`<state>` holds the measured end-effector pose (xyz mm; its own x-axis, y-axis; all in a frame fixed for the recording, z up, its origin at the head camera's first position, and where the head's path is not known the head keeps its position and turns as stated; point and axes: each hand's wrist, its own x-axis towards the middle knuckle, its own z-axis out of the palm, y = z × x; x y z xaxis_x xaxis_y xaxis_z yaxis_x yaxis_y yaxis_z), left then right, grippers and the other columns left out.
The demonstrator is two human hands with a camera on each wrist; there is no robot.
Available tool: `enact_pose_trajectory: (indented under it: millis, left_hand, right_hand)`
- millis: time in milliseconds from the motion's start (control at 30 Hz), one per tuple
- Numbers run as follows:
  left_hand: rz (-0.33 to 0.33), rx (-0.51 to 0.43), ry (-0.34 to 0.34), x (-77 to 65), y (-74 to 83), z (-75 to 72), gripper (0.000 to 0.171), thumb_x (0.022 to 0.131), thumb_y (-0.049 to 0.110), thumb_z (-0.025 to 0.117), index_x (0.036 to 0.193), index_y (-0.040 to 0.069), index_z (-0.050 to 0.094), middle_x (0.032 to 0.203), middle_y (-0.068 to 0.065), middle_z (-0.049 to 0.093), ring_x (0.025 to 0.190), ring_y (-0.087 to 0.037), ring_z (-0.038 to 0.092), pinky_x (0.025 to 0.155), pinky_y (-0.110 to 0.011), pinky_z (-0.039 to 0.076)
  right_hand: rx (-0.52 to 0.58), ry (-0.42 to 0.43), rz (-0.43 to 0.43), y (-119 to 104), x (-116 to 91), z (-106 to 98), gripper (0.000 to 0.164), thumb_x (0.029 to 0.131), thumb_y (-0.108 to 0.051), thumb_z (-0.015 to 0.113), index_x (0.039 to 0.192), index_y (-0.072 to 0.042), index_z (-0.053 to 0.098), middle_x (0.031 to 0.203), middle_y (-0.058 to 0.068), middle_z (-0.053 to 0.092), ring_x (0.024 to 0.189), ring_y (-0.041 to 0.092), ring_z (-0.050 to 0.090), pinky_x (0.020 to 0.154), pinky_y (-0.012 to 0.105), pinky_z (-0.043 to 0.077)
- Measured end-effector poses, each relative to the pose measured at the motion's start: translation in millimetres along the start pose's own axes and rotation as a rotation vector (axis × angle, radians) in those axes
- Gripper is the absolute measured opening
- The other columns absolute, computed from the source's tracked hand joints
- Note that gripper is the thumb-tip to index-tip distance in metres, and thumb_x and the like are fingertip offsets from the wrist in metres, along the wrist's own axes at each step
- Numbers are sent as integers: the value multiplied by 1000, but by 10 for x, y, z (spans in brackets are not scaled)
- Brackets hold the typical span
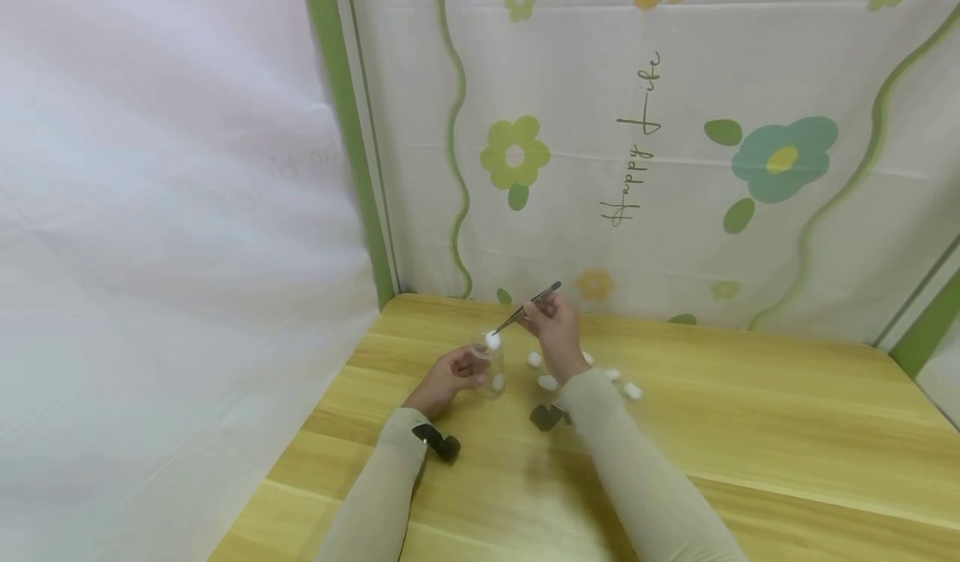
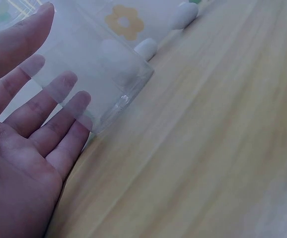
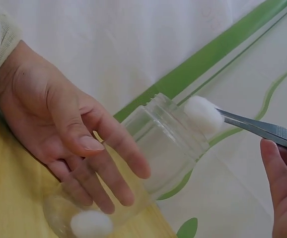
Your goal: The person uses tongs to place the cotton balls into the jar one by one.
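Note:
A clear jar point(image 1: 492, 368) with a threaded neck stands on the wooden table. Around its side my left hand point(image 1: 453, 376) holds it, the thumb on one side and the fingers on the other, as the right wrist view shows. Inside, near the bottom, lies a white cotton ball point(image 3: 91, 224). My right hand point(image 1: 557, 328) pinches metal tweezers point(image 3: 257, 128), slanted down to the left. Their tips grip another cotton ball point(image 3: 203, 115) right at the jar's mouth. Only some fingers of the right hand show in the right wrist view.
Several loose cotton balls point(image 1: 548, 383) lie on the table point(image 1: 750, 429) right of the jar, some partly behind the right wrist. A flowered curtain point(image 1: 570, 170) hangs along the table's back edge. Another plain white sheet point(image 1: 187, 212) hangs on the left.

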<state>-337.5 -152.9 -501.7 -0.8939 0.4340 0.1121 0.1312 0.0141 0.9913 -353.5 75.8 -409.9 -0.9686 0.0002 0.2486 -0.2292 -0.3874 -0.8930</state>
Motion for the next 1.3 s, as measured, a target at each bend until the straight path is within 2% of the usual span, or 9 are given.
enact_pose_trajectory:
  millis: [33,67,267,433,667,933,1167,1300]
  left_hand:
    - [-1,1,0,-2,4,2,55,89,11,71,139,11,49,134,-22,53,124,-33,51,100,-37,45]
    - [-1,0,-1,-3,4,2,55,89,11,71,139,11,49,134,-22,53,124,-33,51,101,-37,45]
    - [1,-3,-4,5,-14,4,52,90,8,70,138,9,49,134,-24,53,124,-32,52,101,-37,44]
    - [11,-9,-8,8,-6,9,53,89,11,71,137,9,50,135,-25,51,124,-32,52,101,-37,44]
    - [12,-5,-21,7,-2,13,52,90,13,71,137,10,50,134,-24,52,125,-34,50,101,-37,44]
    - [12,-9,-9,13,-3,0,51,90,10,70,137,9,50,135,-24,52,126,-36,49,101,-37,44]
    - [18,-12,-24,12,-15,-28,51,90,13,71,136,10,51,134,-23,52,125,-32,50,102,-37,44]
    - [23,-11,-27,21,-16,-25,55,90,12,70,140,6,47,133,-22,54,125,-31,51,102,-37,43]
  right_hand:
    - [4,7,6,7,0,4,12,93,1,61,102,3,53,98,14,57,100,31,61,88,37,54]
    - [8,12,11,13,-1,9,15,93,2,61,104,6,52,97,14,56,102,34,60,88,37,54]
    - [16,22,22,34,-24,24,17,94,2,60,107,7,50,98,13,54,113,45,52,88,35,53]
    - [-1,18,21,62,-24,6,19,94,2,59,109,9,49,102,14,52,108,35,57,89,35,53]
    - [-46,-6,33,94,-37,-71,16,95,-3,60,108,2,51,104,14,54,104,27,60,90,34,53]
    - [-32,-18,23,77,-56,-81,28,95,-4,61,113,12,46,103,15,55,103,29,60,89,36,53]
    - [-29,-24,36,93,-48,-97,26,95,-3,60,113,11,47,105,18,55,108,37,58,89,36,53]
    - [-22,-24,50,99,-39,-131,21,96,-3,60,111,7,50,105,17,56,107,34,59,90,36,53]
